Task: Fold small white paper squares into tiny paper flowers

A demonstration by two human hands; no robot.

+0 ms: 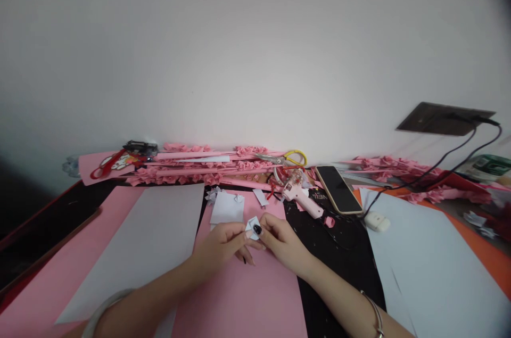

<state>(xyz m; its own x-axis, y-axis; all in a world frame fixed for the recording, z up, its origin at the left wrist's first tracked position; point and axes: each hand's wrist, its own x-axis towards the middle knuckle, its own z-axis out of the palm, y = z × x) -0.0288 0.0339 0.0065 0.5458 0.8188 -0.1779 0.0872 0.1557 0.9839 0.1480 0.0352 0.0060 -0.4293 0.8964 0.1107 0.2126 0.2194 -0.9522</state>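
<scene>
A small folded piece of white paper [251, 225] is pinched between both my hands above a pink sheet [243, 295]. My left hand [224, 245] grips its left side, thumb on top. On the right side, my right hand [281, 237] presses the paper with a dark-nailed thumb; the fingers beneath are partly hidden. Just beyond my hands lies a stack of white paper squares [227, 208], with small folded white paper pieces [213, 194] at its upper edge. Beside it rests a narrow white paper strip [261, 197].
Pink paper flower stems [191, 172] line the wall. Yellow-handled scissors [285, 158] lie on them. To the right are a pink glue gun [305, 200], a phone [339, 190], a white charger-like block [377, 221] with black cables, and large white sheets [431, 258]. Another white sheet [139, 253] lies left.
</scene>
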